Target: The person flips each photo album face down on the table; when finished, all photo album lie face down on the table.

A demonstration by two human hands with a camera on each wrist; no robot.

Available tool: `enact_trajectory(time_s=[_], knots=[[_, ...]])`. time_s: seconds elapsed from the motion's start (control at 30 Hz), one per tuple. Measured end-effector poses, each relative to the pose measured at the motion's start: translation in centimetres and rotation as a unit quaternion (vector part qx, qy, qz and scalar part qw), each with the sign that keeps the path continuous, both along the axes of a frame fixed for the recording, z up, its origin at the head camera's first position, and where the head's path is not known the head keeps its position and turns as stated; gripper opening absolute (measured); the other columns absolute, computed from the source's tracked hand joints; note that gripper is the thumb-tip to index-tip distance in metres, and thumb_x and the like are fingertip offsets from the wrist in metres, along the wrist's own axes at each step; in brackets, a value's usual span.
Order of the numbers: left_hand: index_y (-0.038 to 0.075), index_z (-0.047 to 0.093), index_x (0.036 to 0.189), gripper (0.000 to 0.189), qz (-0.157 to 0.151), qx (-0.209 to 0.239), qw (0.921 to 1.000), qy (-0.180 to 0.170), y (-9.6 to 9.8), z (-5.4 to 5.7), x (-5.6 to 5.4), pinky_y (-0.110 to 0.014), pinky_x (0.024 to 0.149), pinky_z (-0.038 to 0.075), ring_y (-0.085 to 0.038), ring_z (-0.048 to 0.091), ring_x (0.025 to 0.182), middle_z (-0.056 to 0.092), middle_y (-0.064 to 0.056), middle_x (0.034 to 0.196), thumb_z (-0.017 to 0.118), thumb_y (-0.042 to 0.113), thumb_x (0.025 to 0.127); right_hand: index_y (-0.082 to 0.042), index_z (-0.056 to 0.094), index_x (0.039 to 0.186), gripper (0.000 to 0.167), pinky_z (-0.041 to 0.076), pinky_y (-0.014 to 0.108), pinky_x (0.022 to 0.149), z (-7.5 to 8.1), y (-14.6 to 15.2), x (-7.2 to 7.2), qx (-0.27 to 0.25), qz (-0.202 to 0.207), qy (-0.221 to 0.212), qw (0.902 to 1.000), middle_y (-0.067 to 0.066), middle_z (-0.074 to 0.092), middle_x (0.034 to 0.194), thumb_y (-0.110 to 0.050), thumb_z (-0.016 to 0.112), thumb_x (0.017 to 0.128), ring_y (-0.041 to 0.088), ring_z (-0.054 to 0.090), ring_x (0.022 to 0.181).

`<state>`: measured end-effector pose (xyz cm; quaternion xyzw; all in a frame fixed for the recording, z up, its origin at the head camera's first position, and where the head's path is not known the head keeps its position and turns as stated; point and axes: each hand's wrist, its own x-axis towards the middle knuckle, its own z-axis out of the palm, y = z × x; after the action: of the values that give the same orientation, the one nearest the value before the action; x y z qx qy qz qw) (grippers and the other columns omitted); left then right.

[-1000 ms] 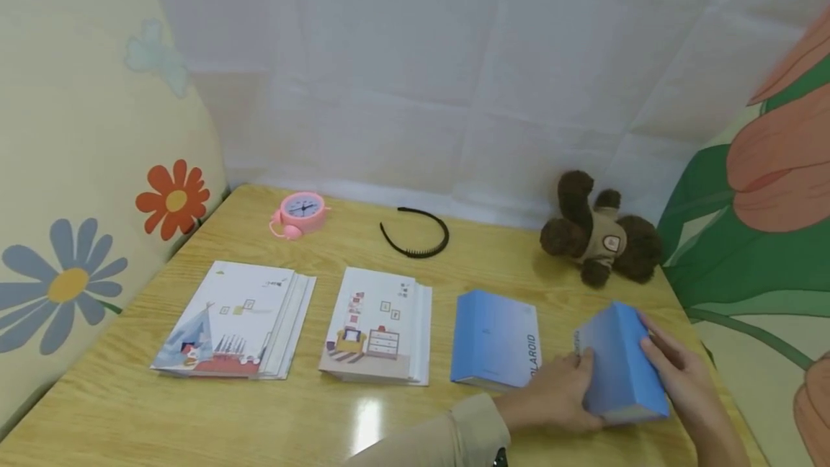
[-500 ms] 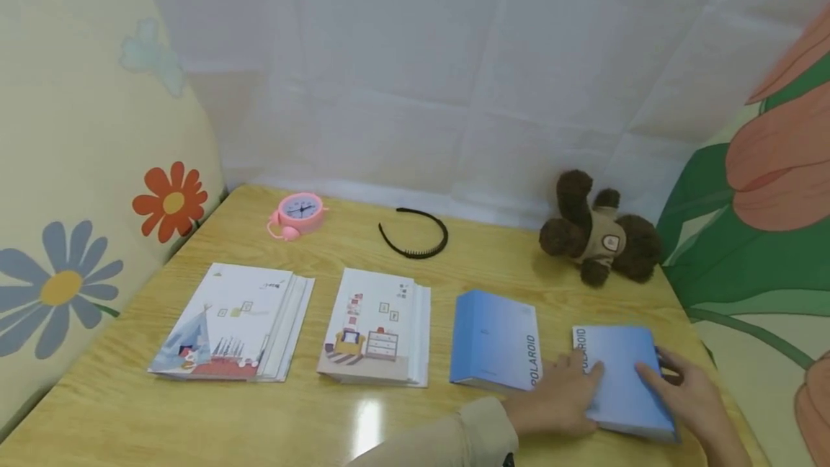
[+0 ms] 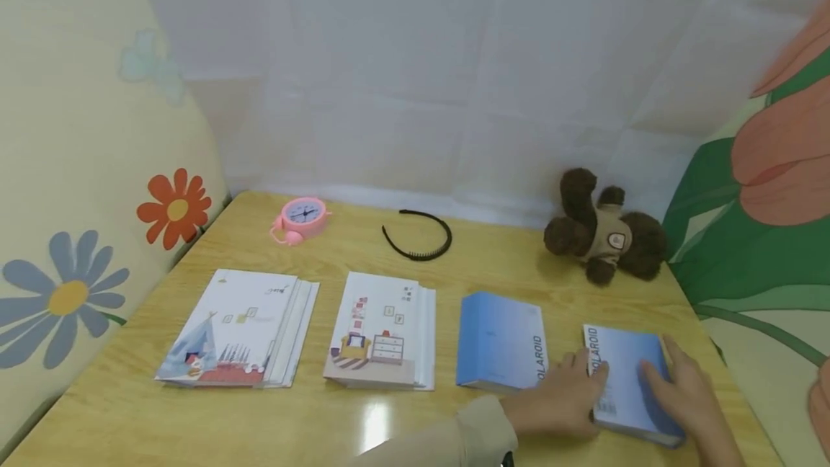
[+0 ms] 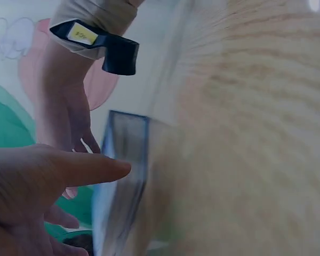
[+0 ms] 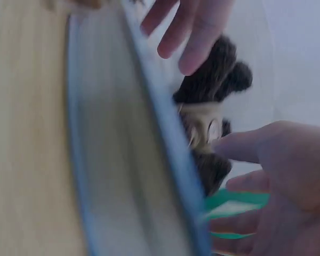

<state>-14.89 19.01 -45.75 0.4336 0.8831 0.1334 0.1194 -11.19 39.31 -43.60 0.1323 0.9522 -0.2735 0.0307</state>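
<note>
A thick blue photo album with POLAROID lettering lies flat at the table's right side, between my two hands. My left hand is at its left edge, the thumb reaching over the cover. On the other side my right hand has its thumb over the cover and its fingers extended beside the blue spine. The right wrist view shows the page block close up, with straight fingers of both hands around the cover. A second blue POLAROID album lies just left of my left hand.
Two white illustrated albums lie further left on the wooden table. Along the back are a pink alarm clock, a black headband and a brown plush toy. A white cloth hangs behind.
The blue album on the right was tilted up in both hands; it has come down flat, cover upward. My fingers have loosened, and the right hand's have straightened beside it.
</note>
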Motion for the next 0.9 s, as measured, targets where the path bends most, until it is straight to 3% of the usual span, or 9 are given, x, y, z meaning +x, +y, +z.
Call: enact_trajectory(time_s=[0.13,0.23,0.33,0.43,0.6,0.73,0.9], knots=[[0.019,0.029,0.157,0.102,0.037,-0.006,0.9977,0.057,-2.7,1.7,-0.7,-0.038,0.11,0.036,-0.022,0.031,0.141,0.028,-0.009,0.157,0.08,0.055,0.076,0.017,0.031,0.144,0.068,0.026,0.075,0.098,1.1,-2.8,-1.0,0.035,0.041,0.118,0.9915,0.05,0.031,0.136,-0.029,0.056,0.1,0.067,0.03,0.122],[0.015,0.028,0.157,0.108,0.081,0.008,0.9938,0.077,-5.4,2.6,-1.7,-0.044,0.112,0.034,-0.028,0.027,0.144,0.026,-0.014,0.159,0.079,0.062,0.074,0.016,0.036,0.143,0.067,0.027,0.076,0.097,2.0,-4.9,-2.2,0.023,0.081,0.158,0.9839,0.048,0.034,0.137,-0.031,0.058,0.1,0.066,0.032,0.123],[0.009,0.023,0.158,0.119,0.125,0.038,0.9899,0.054,-8.1,2.5,-2.7,-0.05,0.114,0.029,-0.036,0.021,0.146,0.02,-0.022,0.16,0.081,0.063,0.07,0.014,0.036,0.145,0.067,0.027,0.075,0.099,2.5,-6.7,-3.4,0.007,0.113,0.168,0.9793,0.044,0.034,0.141,-0.032,0.057,0.101,0.063,0.031,0.127],[0.002,0.019,0.157,0.132,0.161,0.057,0.9851,0.022,-10.3,1.9,-3.5,-0.053,0.114,0.028,-0.041,0.019,0.146,0.017,-0.027,0.159,0.086,0.064,0.062,0.012,0.033,0.148,0.068,0.026,0.077,0.099,2.6,-8.0,-4.4,-0.005,0.134,0.155,0.9787,0.045,0.03,0.143,-0.034,0.054,0.102,0.063,0.028,0.129],[-0.006,0.018,0.155,0.141,0.175,0.046,0.9834,-0.004,-12.2,0.8,-3.8,-0.055,0.114,0.027,-0.042,0.022,0.145,0.019,-0.028,0.159,0.086,0.068,0.056,0.012,0.03,0.149,0.069,0.024,0.076,0.101,1.4,-9.6,-5.6,-0.022,0.146,0.109,0.983,0.045,0.027,0.145,-0.036,0.051,0.104,0.063,0.024,0.132],[-0.01,0.026,0.151,0.134,0.186,0.037,0.9817,0.007,-13.0,0.3,-3.5,-0.053,0.112,0.031,-0.039,0.031,0.142,0.028,-0.028,0.156,0.086,0.066,0.058,0.012,0.03,0.149,0.07,0.024,0.072,0.105,0.0,-10.8,-6.1,-0.027,0.15,0.076,0.9854,0.043,0.029,0.146,-0.037,0.05,0.104,0.06,0.026,0.133],[-0.01,0.028,0.151,0.125,0.193,0.028,0.9808,-0.011,-14.1,0.0,-3.2,-0.052,0.111,0.032,-0.039,0.031,0.142,0.028,-0.028,0.155,0.087,0.059,0.065,0.012,0.034,0.147,0.065,0.028,0.068,0.106,-1.2,-12.2,-6.1,-0.015,0.167,0.068,0.9834,0.041,0.036,0.143,-0.032,0.053,0.103,0.058,0.033,0.132]])
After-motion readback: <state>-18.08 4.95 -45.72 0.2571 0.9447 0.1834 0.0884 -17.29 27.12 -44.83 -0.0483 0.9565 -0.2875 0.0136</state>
